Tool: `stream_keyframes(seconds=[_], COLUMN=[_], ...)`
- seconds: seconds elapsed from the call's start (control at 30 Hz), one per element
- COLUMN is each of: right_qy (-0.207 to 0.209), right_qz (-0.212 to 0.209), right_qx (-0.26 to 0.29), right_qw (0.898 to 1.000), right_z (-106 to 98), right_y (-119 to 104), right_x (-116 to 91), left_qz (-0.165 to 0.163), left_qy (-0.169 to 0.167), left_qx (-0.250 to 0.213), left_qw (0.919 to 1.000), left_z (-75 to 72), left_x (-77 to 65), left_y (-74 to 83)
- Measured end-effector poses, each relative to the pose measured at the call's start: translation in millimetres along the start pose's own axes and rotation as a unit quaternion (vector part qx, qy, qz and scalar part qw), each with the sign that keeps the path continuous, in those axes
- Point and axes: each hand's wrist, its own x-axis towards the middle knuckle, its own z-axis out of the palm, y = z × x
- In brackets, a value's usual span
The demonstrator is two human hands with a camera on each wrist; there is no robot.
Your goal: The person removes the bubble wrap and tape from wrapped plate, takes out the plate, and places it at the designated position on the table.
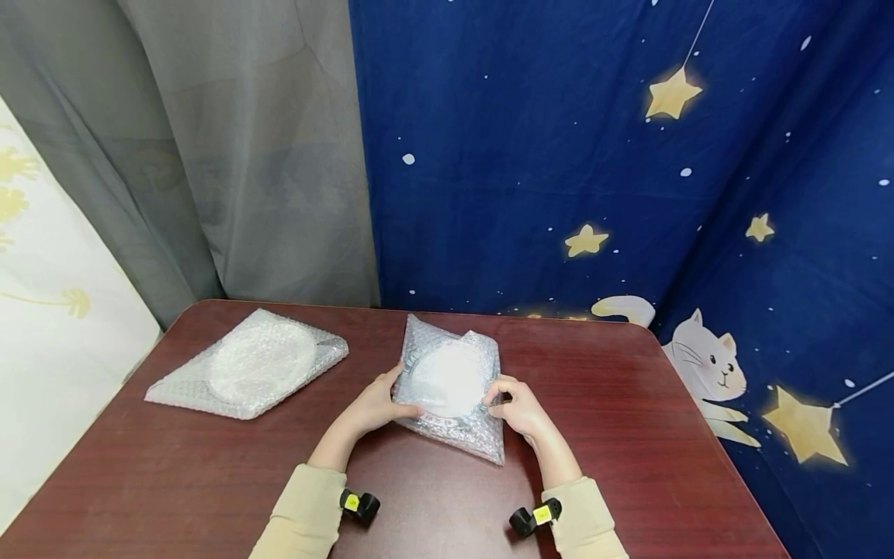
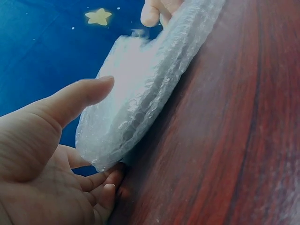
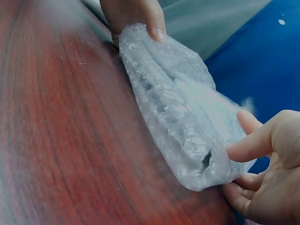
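A round white plate wrapped in clear bubble wrap [image 1: 449,379] lies near the middle of the table, with some red marks showing by its near rim. My left hand [image 1: 372,405] holds its left side, thumb on top and the other fingers at the lower edge, as the left wrist view shows. On the opposite side my right hand [image 1: 520,407] pinches the wrap's edge between thumb and fingers. In the right wrist view the bubble wrap [image 3: 164,108] is folded thickly along the near side, with a small dark gap near the right thumb.
A second bubble-wrapped round white thing [image 1: 261,365] lies at the left of the brown wooden table [image 1: 628,466]. Behind the table hang a grey curtain [image 1: 265,155] and a blue star-patterned curtain [image 1: 503,155].
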Motion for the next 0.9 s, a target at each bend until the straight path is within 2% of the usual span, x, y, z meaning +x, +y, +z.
stream_keyframes(seconds=[0.13,0.33,0.63,0.9], right_qy=[0.0,0.004,0.006,0.009], right_qz=[0.0,-0.007,0.002,-0.016], right_qx=[0.013,0.002,-0.047,-0.09], right_qw=[1.0,1.0,0.999,0.996], right_z=[0,0,-1,-2], right_y=[2,2,-2,-9], right_x=[1,0,-1,-4], left_qz=[0.002,0.001,0.009,0.009], left_qy=[0.002,0.0,-0.006,-0.006], left_qx=[-0.001,0.0,-0.009,-0.007], left_qw=[1.0,1.0,0.9999,0.9999], left_z=[0.4,-0.3,-3.9,-5.6], left_x=[0.4,1.1,-1.7,-2.2], left_y=[-0.6,-1.2,-0.7,-0.9])
